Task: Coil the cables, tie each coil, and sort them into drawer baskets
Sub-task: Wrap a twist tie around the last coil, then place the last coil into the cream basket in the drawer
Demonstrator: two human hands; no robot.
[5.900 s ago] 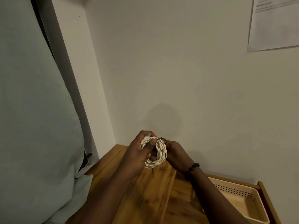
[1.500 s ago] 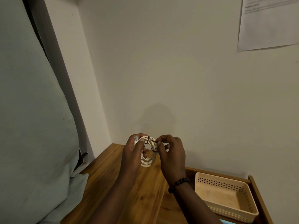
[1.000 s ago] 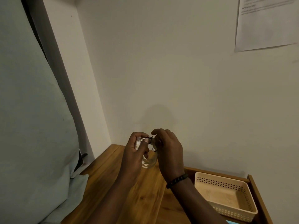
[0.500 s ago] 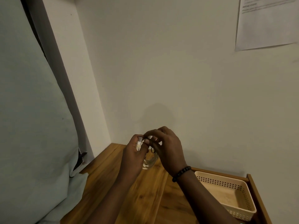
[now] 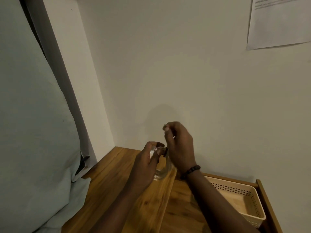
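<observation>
Cable: the pale cable [image 5: 162, 172] is wound into a small ring. It is in the air, just above the wooden tabletop [image 5: 139, 204], between the two hands. It looks blurry, so the loops are hard to make out.
Tie: a thin dark tie [image 5: 165, 151] sits at the top of the ring. I cannot tell if it is fully twisted.
Left hand: the left hand [image 5: 146, 167] has its fingers curled round the left side of the ring, with a thumb pressing on top.
Right hand: the right hand [image 5: 179, 148] is at the top of the ring. Its fingertips [image 5: 166, 129] are pressed together up high, as if pinching the end of the tie, but that end is too small to see.
How it feels: I think the cable is light and bendy. It may spring open if let go.
Where to hold: best on the side of the ring, squeezing all the loops together.
Basket: a cream basket [image 5: 252, 214] with little holes sits in the open drawer [image 5: 265, 199] on the right, well apart from the hands.
Around: a grey cushion [image 5: 33, 132] is on the left. A sheet of paper [image 5: 277, 22] hangs on the wall.
</observation>
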